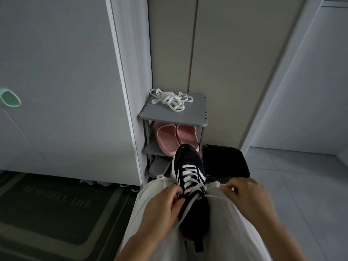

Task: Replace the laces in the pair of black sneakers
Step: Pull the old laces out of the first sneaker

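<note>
Hallway shoe rack (196,117) carries spare white laces (170,99). Black sneaker (188,157) sits wedged between the knees, evidently for steadiness. Left hand (162,206) pinches its lace (190,178). Right hand (246,194) is curled alongside, its hold unclear.

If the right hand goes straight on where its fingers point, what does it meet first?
Likely the black sneaker, at its white laces; the right hand points leftward there, though depth is unclear.

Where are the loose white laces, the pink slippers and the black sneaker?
loose white laces (170,99): head view, middle of the tangle.
pink slippers (166,137): head view, strap of the slipper nearer the picture's left edge.
black sneaker (185,157): head view, top of its toe.
</note>
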